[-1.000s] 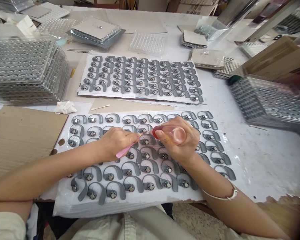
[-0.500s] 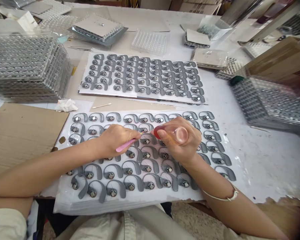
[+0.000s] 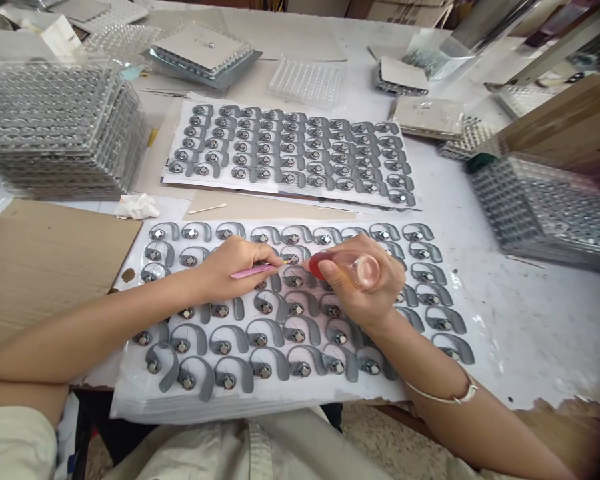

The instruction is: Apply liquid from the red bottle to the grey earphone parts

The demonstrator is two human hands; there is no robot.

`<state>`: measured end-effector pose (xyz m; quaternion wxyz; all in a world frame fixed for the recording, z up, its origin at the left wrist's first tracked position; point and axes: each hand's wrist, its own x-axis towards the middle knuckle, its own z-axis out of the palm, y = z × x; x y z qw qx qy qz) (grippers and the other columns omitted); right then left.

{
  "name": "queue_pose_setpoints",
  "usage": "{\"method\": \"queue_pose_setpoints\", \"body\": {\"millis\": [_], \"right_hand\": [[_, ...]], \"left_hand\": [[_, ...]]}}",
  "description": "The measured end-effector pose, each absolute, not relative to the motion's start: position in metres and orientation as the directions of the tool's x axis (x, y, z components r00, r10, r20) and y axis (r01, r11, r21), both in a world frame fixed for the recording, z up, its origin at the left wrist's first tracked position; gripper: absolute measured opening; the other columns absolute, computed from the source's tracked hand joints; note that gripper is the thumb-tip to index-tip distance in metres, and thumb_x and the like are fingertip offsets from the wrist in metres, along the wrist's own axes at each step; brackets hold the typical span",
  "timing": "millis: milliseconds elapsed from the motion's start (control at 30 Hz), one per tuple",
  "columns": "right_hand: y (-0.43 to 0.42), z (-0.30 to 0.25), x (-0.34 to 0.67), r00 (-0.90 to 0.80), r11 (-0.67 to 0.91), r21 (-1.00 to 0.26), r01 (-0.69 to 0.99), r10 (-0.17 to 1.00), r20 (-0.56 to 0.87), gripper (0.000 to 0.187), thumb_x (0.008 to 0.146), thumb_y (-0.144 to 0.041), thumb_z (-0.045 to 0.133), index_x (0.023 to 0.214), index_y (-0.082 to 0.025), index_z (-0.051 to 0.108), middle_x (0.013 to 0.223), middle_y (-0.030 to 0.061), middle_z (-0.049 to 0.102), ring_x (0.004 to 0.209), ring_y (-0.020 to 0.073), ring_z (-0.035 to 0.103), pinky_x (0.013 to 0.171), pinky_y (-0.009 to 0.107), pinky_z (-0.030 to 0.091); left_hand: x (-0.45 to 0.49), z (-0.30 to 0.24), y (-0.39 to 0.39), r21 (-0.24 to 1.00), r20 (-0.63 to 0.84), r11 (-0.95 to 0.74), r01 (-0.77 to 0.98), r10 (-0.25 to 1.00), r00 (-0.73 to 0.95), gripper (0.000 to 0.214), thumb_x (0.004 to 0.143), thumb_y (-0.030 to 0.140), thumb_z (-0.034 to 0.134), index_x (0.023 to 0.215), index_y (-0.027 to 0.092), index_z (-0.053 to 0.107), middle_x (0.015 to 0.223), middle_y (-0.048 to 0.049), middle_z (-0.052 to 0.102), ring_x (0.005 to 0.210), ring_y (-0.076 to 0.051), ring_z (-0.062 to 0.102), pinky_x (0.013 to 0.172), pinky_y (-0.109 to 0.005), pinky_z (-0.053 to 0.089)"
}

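Observation:
My left hand (image 3: 230, 268) pinches a slim pink tool (image 3: 253, 271), its narrow tip pointing right; whether it is a pick or tweezers I cannot tell. Wrapped in my right hand (image 3: 375, 297) is a small translucent squeeze bottle (image 3: 349, 265) with a red nozzle end aimed left. The two tips nearly meet above a grey ear-hook earphone part (image 3: 296, 280) near the middle of the white sheet (image 3: 300, 395). Rows of similar grey hooks, each with a round silvery piece, lie around and under both hands. My hands cover several of them.
Behind lies a second sheet of ear-hook parts (image 3: 290, 150). Stacked clear trays stand at left (image 3: 60, 127) and right (image 3: 550, 207). A cotton swab (image 3: 207, 209), crumpled tissue (image 3: 137, 206) and cardboard (image 3: 45, 260) lie nearby. An empty clear tray (image 3: 307, 80) sits farther back.
My left hand has shifted slightly, and the pink tool now lies flatter, its back end raised. The right hand keeps its hold on the bottle. The whole view has shifted a little.

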<state>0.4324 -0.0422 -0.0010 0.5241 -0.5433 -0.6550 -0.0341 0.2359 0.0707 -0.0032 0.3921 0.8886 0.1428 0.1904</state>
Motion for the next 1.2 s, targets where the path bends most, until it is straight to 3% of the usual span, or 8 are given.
{"method": "queue_pose_setpoints", "body": {"millis": [233, 500, 733, 933, 1200], "right_hand": [[-0.042, -0.003, 0.431, 0.138, 0.428, -0.538, 0.726, 0.676, 0.724, 0.013, 0.078, -0.019, 0.070, 0.070, -0.023, 0.061, 0.068, -0.0004, 0.065, 0.059, 0.0144, 0.058, 0.057, 0.032, 0.048], [-0.043, -0.005, 0.430, 0.116, 0.451, -0.523, 0.723, 0.667, 0.736, 0.014, 0.078, -0.015, 0.070, 0.069, -0.021, 0.061, 0.070, 0.0000, 0.065, 0.063, 0.0136, 0.059, 0.058, 0.030, 0.048], [-0.044, -0.006, 0.430, 0.146, 0.441, -0.531, 0.723, 0.655, 0.742, 0.012, 0.077, -0.018, 0.071, 0.070, -0.020, 0.062, 0.069, -0.0005, 0.064, 0.061, 0.0123, 0.057, 0.056, 0.028, 0.046], [-0.045, -0.007, 0.433, 0.163, 0.469, -0.519, 0.715, 0.609, 0.776, 0.007, 0.078, -0.020, 0.069, 0.074, -0.020, 0.064, 0.071, 0.0014, 0.065, 0.062, 0.0145, 0.057, 0.058, 0.032, 0.046], [-0.042, -0.013, 0.431, 0.159, 0.445, -0.544, 0.712, 0.652, 0.741, 0.008, 0.078, -0.020, 0.070, 0.072, -0.021, 0.064, 0.069, 0.0021, 0.065, 0.062, 0.0157, 0.056, 0.057, 0.034, 0.046]], "left_hand": [[0.230, 0.014, 0.071, 0.761, 0.278, -0.631, 0.150, 0.527, 0.804, 0.016, 0.086, 0.022, 0.063, 0.096, 0.016, 0.073, 0.093, -0.0054, 0.076, 0.073, -0.015, 0.071, 0.060, -0.020, 0.052], [0.213, 0.047, 0.071, 0.660, 0.459, -0.729, 0.180, 0.582, 0.672, 0.011, 0.082, 0.022, 0.069, 0.091, 0.023, 0.074, 0.094, -0.0010, 0.076, 0.071, -0.016, 0.071, 0.058, -0.023, 0.055], [0.181, 0.043, 0.065, 0.753, 0.389, -0.561, 0.343, 0.800, 0.456, 0.009, 0.077, 0.023, 0.074, 0.086, 0.025, 0.076, 0.084, -0.0013, 0.076, 0.070, -0.018, 0.070, 0.056, -0.025, 0.056], [0.165, 0.025, 0.081, 0.875, 0.352, -0.392, 0.284, 0.918, 0.182, 0.012, 0.073, 0.020, 0.076, 0.084, 0.019, 0.076, 0.079, -0.0024, 0.075, 0.064, -0.014, 0.068, 0.057, -0.023, 0.056], [0.161, 0.020, 0.084, 0.851, 0.371, -0.423, 0.311, 0.904, 0.213, 0.013, 0.073, 0.023, 0.075, 0.085, 0.018, 0.075, 0.079, -0.0022, 0.075, 0.061, -0.012, 0.066, 0.059, -0.023, 0.057]]}}
